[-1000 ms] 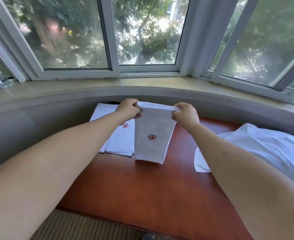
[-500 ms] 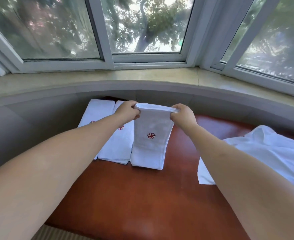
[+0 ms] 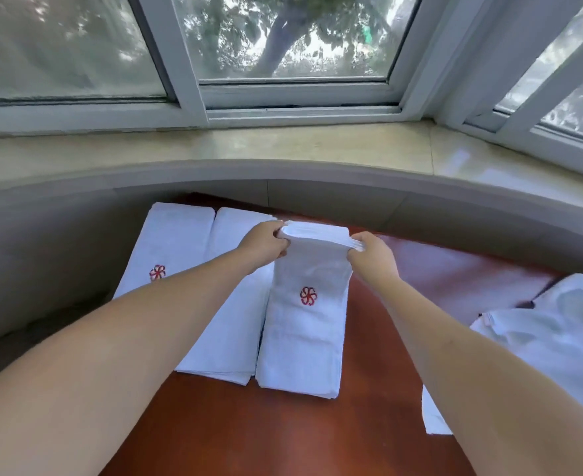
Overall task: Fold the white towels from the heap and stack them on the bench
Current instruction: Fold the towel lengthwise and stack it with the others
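Two folded towels (image 3: 176, 249) already lie side by side on the far left of the surface (image 3: 235, 431). The left hand (image 3: 264, 243) and right hand (image 3: 372, 255) each pinch the far end of a third folded towel (image 3: 305, 324) (near end resting just right of them). The heap (image 3: 551, 341) at right remains unfolded.

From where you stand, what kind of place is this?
Probably a hotel room or home bay-window nook: a curved stone sill under windows, a reddish wooden bench, and monogrammed white towels being folded.
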`<action>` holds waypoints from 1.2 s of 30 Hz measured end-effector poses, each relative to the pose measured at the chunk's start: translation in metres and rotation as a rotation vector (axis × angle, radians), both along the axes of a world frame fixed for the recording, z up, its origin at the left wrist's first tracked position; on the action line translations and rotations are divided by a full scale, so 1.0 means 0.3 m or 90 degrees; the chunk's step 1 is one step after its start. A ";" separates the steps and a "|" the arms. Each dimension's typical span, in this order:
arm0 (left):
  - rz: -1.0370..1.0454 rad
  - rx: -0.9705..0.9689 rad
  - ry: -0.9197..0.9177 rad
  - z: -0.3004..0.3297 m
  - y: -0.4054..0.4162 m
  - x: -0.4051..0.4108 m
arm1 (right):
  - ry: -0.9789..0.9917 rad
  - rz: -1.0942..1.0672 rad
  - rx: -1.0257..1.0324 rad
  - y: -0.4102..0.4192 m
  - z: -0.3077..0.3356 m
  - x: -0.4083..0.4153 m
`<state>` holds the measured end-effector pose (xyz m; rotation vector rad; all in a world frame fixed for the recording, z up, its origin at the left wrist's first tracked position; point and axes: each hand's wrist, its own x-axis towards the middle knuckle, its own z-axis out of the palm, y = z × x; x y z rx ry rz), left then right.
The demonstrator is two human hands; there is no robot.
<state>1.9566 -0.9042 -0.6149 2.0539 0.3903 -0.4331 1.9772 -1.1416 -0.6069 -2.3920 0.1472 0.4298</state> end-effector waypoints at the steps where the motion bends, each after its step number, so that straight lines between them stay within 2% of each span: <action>1: -0.001 -0.002 0.006 -0.037 0.006 0.029 | 0.002 0.001 -0.006 0.008 -0.038 0.027; 9: 0.028 -0.040 0.014 -0.261 0.031 0.239 | -0.012 -0.028 -0.017 0.040 -0.290 0.227; 13: 0.046 -0.035 -0.006 -0.343 0.025 0.295 | 0.015 -0.065 0.055 0.054 -0.382 0.260; 17: -0.128 0.074 -0.080 -0.426 0.001 0.238 | 0.003 0.091 0.020 0.038 -0.464 0.194; 21: -0.376 0.201 -0.146 -0.490 -0.011 0.115 | -0.016 0.141 -0.179 0.020 -0.501 0.110; 23: -0.456 0.262 -0.147 -0.496 -0.027 0.048 | -0.058 0.165 -0.268 0.028 -0.490 0.065; 25: -0.484 0.319 -0.121 -0.488 -0.045 -0.020 | -0.086 0.225 -0.278 0.038 -0.471 0.007; 29: -0.512 0.390 -0.063 -0.454 -0.072 -0.142 | -0.024 0.391 -0.267 0.023 -0.437 -0.144; 36: -0.560 0.447 -0.012 -0.430 -0.132 -0.349 | 0.036 0.420 -0.338 -0.050 -0.431 -0.364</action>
